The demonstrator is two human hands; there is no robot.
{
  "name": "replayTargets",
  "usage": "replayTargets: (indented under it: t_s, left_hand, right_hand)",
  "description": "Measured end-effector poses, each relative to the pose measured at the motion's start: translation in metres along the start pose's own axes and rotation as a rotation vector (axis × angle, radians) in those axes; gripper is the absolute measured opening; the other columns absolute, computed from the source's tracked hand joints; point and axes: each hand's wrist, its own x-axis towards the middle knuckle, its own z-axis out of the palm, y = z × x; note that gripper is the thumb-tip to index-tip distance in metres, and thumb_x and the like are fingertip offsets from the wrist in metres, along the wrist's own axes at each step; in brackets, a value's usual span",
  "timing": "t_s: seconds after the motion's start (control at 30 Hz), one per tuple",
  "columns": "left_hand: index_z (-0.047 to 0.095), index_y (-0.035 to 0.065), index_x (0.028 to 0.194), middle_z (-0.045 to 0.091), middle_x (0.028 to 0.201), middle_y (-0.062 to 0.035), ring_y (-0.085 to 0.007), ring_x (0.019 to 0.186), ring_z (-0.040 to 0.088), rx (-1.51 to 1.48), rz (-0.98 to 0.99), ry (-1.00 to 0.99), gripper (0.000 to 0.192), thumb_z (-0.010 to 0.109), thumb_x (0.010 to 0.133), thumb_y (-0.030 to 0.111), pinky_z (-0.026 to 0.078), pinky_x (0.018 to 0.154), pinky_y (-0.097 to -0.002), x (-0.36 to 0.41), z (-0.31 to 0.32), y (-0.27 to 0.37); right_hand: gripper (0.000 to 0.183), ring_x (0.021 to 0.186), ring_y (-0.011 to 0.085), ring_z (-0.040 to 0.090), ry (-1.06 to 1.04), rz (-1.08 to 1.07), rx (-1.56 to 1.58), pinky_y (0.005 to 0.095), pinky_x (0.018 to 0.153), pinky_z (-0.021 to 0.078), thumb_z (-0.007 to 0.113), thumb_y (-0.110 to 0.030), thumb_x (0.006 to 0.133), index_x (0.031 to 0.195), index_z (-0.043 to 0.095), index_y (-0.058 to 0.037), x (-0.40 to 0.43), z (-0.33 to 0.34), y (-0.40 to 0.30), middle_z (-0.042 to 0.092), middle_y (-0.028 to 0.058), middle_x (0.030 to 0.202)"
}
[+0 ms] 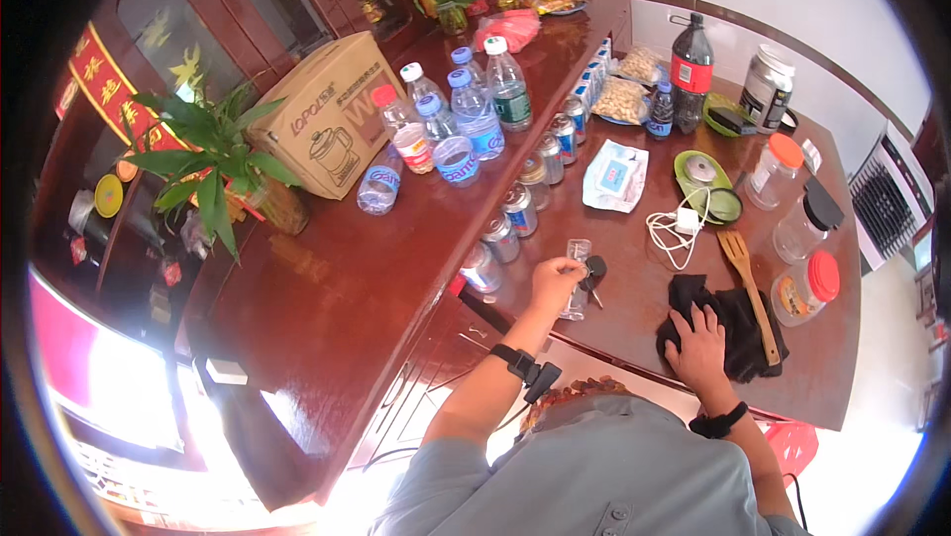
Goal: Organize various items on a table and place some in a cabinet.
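Observation:
My left hand (557, 283) pinches a ring of keys (596, 266) that has a black head and a metal blade pointing down. The keys hang at or just above a clear plastic tray (576, 306) near the desk's front edge; my fingers partly cover it. To the right, my right hand (700, 346) lies flat with spread fingers on a crumpled black cloth (745, 343). A slotted wooden turner (749, 280) rests with its handle across that cloth. Beyond it sit a white charger with a coiled cable (686, 222) and a green dish (704, 183).
Drink cans (520, 209) line the raised counter (356, 276) on the left, which bears plastic bottles (475, 120), a cardboard box (327, 120) and a potted plant (275, 201). Lidded jars (802, 291) stand at right. A wipes packet (615, 175) and a cola bottle (691, 75) are farther back.

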Motion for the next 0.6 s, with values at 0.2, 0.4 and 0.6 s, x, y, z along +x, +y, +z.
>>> replayTargets:
  t_s: [0.2,0.4,0.6]
  left_hand:
    - [0.072,-0.0012,0.091,0.067,0.097,-0.0051,-0.0115,0.082,0.062,-0.254,0.038,-0.006,0.013,0.074,0.078,0.002,0.050,0.074,-0.0257,-0.032,-0.012,0.069]
    - [0.071,-0.0018,0.098,0.063,0.117,-0.0111,-0.0134,0.097,0.061,-0.375,0.333,0.232,0.016,0.069,0.082,-0.004,0.049,0.086,-0.0255,-0.059,-0.068,0.171]
    - [0.069,-0.0041,0.097,0.069,0.097,-0.0077,-0.0132,0.091,0.063,-0.369,0.420,0.573,0.013,0.070,0.083,-0.003,0.049,0.081,-0.0234,-0.056,-0.148,0.173]
  right_hand:
    - [0.057,0.127,0.0411,0.042,-0.025,0.012,0.005,0.0488,0.094,0.0396,0.067,-0.030,0.074,0.128,0.058,-0.0147,0.003,-0.003,-0.003,0.048,0.0201,0.138]
    - [0.057,0.128,0.0417,0.041,-0.020,0.010,0.013,0.0484,0.094,0.0395,0.067,-0.031,0.076,0.129,0.057,-0.0150,0.002,-0.001,0.006,0.049,0.0207,0.137]
    - [0.058,0.129,0.0409,0.041,-0.040,-0.011,0.002,0.0481,0.095,0.0390,0.067,-0.033,0.077,0.132,0.055,-0.0159,0.004,-0.002,0.005,0.048,0.0198,0.138]
